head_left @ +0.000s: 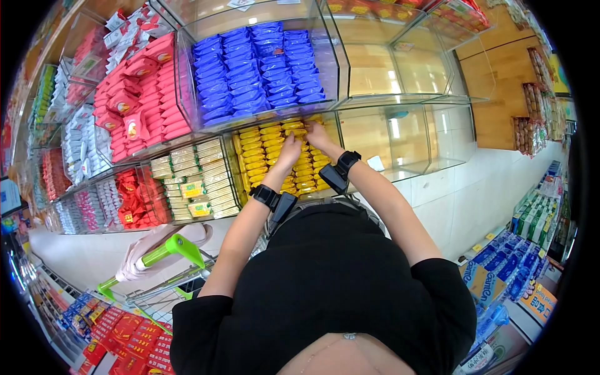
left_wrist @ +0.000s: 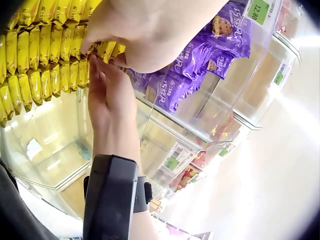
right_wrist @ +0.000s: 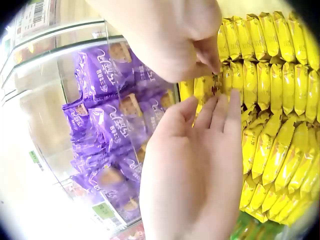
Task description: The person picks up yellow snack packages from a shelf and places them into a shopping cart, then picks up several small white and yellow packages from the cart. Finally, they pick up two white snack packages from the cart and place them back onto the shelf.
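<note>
Both hands meet over rows of yellow packets (head_left: 253,153) in a low clear bin. My left hand (head_left: 289,152) reaches in from the left, thumb and fingers about a small yellow packet (left_wrist: 106,50) at the end of a row. From the other side my right hand (head_left: 322,139) brings its bent fingers to the same spot; in the right wrist view the right hand (right_wrist: 172,37) is above and the left hand (right_wrist: 192,160) below, palm showing. Part of the packet is hidden by the fingers. Each wrist wears a black strapped device.
Blue-purple packets (head_left: 256,69) fill the bin just beyond, behind a clear panel. Pale wrapped packs (head_left: 194,175) lie left of the yellow ones, pink packets (head_left: 144,94) farther left. A shopping cart with a green handle (head_left: 165,250) stands at the lower left. Boxed goods (head_left: 497,269) line the lower right.
</note>
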### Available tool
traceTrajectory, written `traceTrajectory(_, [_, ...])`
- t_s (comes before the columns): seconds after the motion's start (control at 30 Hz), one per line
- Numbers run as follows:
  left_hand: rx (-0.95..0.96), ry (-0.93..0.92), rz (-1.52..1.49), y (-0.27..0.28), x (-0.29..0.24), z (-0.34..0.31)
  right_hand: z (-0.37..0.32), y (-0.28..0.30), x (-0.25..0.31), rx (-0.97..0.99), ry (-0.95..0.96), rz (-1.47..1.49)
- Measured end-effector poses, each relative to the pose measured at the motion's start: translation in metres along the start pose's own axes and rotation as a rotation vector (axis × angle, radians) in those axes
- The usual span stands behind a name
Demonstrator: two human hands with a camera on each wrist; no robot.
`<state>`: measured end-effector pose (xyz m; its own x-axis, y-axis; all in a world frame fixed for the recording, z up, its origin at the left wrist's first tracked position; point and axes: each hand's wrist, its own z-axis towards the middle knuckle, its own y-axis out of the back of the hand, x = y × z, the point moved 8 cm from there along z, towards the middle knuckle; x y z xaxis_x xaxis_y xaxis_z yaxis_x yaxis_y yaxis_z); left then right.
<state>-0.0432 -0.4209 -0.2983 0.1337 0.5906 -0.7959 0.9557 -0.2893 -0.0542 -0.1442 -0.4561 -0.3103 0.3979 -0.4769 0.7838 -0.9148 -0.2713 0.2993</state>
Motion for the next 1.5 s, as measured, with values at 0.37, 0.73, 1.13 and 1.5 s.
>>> traceTrajectory(0.37, [0.018,0.094,-0.080,-0.005,-0.012,-0.016,0.008,0.014,-0.008,-0.351,0.097,-0.135])
traceTrajectory(0.73, [-0.172,-0.044,-0.095,0.000,-0.003,-0.001,0.002,0.010,-0.013,-0.358,0.018,0.188])
traceTrajectory(1.13, [-0.143,0.002,0.002,0.001,0.013,0.008,0.004,0.013,-0.003,-0.314,0.042,-0.020])
traceTrajectory(1.5, [-0.032,0.080,-0.117,0.000,-0.012,-0.016,0.017,0.008,-0.020,-0.296,-0.063,0.119])
